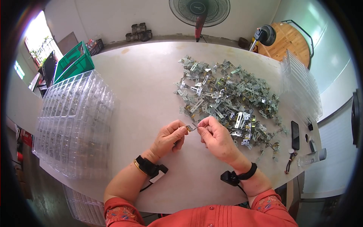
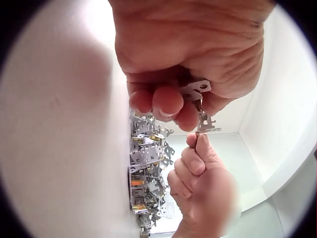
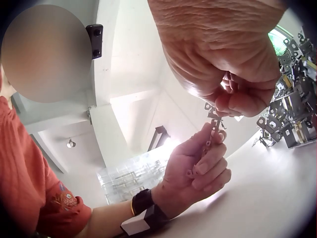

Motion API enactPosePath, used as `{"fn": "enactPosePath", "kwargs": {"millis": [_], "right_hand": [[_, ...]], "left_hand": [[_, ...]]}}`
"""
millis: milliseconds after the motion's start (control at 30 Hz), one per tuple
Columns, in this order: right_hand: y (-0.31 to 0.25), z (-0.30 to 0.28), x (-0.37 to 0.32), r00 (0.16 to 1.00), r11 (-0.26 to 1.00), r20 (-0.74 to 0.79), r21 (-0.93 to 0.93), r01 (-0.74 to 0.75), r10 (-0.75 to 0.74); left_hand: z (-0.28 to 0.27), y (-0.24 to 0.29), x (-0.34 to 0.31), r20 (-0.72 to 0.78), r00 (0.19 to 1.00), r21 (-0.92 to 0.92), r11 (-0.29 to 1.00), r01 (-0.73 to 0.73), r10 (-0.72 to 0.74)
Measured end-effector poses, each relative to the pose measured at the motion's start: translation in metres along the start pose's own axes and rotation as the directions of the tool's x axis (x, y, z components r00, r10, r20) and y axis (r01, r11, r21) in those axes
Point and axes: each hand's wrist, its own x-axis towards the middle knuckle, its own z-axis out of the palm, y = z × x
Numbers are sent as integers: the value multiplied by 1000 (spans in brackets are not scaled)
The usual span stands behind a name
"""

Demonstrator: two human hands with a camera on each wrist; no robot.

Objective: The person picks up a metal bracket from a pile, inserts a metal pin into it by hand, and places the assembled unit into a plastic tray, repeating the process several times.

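Both hands meet over the table in front of the person's chest. My left hand (image 1: 170, 137) holds a small stamped metal bracket (image 1: 190, 128) between thumb and fingers, its punched end jutting toward the other hand. In the left wrist view a flat tab of the bracket (image 2: 200, 87) with a round hole shows by the fingertips. My right hand (image 1: 217, 139) pinches a thin metal bit at the bracket's far end with thumb and forefinger. From the right wrist view, the bracket (image 3: 213, 124) spans both hands; curled fingers hide part of it.
Beyond the right hand lies a large heap of similar metal brackets (image 1: 230, 94). Clear plastic trays (image 1: 72, 125) are stacked at left, with more trays (image 1: 302, 85) at right. A phone (image 1: 295, 135) and a clear bottle (image 1: 313, 157) lie near the right edge. A green crate (image 1: 75, 62) stands back left.
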Motion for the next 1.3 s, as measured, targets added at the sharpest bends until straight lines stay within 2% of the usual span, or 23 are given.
{"fn": "enactPosePath", "kwargs": {"millis": [133,200,300,433,500,533,600,633,700,733,800,833,900,933,1000,1200,1233,1267,1300], "right_hand": [[4,-5,2,994,994,100,92,-55,46],[3,-6,3,981,962,161,231,-144,109],[1,-11,5,961,931,235,296,-214,146],[2,-16,8,933,913,312,299,-276,180],[-2,-16,7,915,934,317,170,-313,249],[-1,-15,6,915,934,317,169,-314,250],[3,-11,4,956,960,247,188,-207,158],[3,-10,4,956,960,245,188,-209,160],[1,-8,3,1000,998,13,58,13,-14],[0,-10,2,1000,998,13,58,13,-14],[-4,-17,2,970,968,-1,-68,243,-243],[-7,-18,3,970,968,-4,-70,242,-243],[-13,-17,3,857,854,58,-71,515,-512],[-14,-17,1,858,855,56,-71,514,-511],[-15,-17,0,816,800,156,-165,577,-556],[-15,-16,2,803,791,170,-148,594,-572],[-12,-16,2,801,788,172,-148,597,-574],[-8,-16,1,860,859,106,-69,508,-500],[-5,-16,1,909,910,48,18,414,-414]], "left_hand": [[0,-2,1,20,1000,-13,1000,-5,5],[0,-3,1,36,999,1,1000,-13,13],[1,-2,-1,51,999,9,1000,3,-3],[2,1,-1,108,993,32,999,39,-43],[3,3,-3,143,988,45,998,51,-57],[4,4,-3,171,984,38,998,53,-59],[5,4,-3,200,978,31,998,56,-61],[5,3,-3,212,975,27,997,69,-74],[5,3,-3,223,971,23,996,83,-86],[4,3,-3,203,974,-35,993,114,-104],[4,5,-2,184,975,-93,986,142,-123],[3,9,-2,176,974,-141,976,165,-140],[2,9,-2,174,972,-188,963,191,-159],[1,8,-1,174,971,-193,961,196,-163],[0,7,-1,172,971,-198,959,201,-168],[-2,12,-2,237,952,-251,934,252,-193],[-3,10,0,293,944,-364,896,255,-150],[-5,8,2,342,934,-470,843,262,-100],[-6,4,4,341,935,-469,845,258,-97]]}}
